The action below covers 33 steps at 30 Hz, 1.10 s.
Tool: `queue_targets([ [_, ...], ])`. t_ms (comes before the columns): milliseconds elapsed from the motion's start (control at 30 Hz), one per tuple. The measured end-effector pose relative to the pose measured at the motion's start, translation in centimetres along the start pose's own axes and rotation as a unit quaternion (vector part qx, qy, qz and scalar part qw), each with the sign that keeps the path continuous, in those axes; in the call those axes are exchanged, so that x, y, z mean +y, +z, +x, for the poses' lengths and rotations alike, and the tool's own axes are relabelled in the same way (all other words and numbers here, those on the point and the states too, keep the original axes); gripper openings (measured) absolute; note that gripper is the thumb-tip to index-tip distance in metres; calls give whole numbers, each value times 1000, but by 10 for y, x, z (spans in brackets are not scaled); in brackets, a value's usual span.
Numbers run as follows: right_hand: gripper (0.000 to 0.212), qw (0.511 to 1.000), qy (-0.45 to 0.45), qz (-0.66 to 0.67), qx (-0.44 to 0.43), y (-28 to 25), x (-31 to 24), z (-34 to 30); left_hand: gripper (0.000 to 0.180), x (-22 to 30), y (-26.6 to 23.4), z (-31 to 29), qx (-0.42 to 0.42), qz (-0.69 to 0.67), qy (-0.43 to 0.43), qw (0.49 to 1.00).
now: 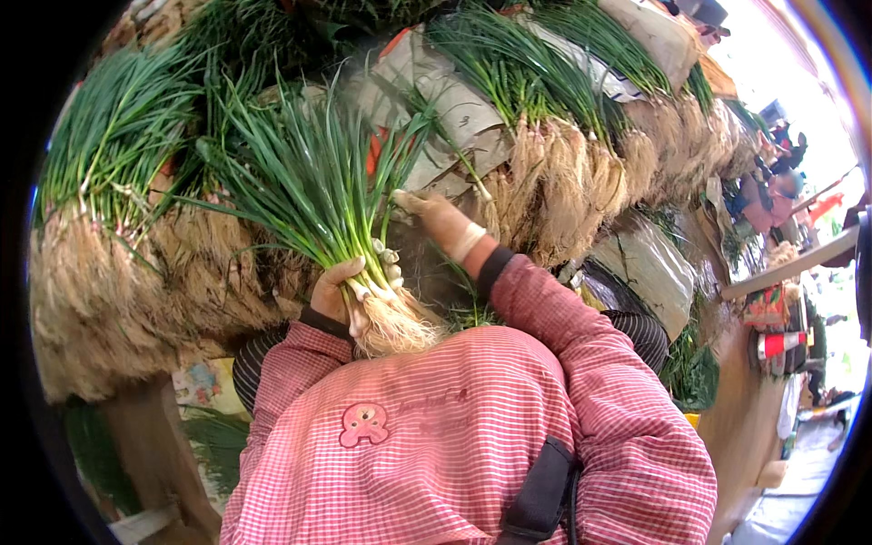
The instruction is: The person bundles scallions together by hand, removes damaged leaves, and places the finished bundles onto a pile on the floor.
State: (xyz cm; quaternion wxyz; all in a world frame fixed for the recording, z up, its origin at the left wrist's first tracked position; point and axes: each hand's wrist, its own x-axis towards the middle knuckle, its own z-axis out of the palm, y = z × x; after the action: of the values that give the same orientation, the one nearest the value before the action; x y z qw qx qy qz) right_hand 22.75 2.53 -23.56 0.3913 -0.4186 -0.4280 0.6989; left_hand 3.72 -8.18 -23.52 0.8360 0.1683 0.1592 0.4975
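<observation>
Green scallions [341, 213] (roots [395, 329] straggly and pale) bunch in the left grip [334, 289].

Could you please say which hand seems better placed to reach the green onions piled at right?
Probably the right hand: it is nearer those onions, while the left hand grips the gathered bunch.
</observation>
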Motion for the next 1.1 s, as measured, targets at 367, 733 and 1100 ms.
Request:
queue_targets([
  [367, 18, 997, -56, -14, 50, 12, 63, 26, 29, -11, -15, 13, 15, 1, -26, 1000],
  [733, 22, 924, -38, -283, -254, -64, 83, -32, 44, 7, -12, 2, -125, -25, 22, 992],
  [1100, 47, 607, 22, -773, 180, -95, -55, -32, 49, 43, 26, -11, -199, -28, 124, 972],
])
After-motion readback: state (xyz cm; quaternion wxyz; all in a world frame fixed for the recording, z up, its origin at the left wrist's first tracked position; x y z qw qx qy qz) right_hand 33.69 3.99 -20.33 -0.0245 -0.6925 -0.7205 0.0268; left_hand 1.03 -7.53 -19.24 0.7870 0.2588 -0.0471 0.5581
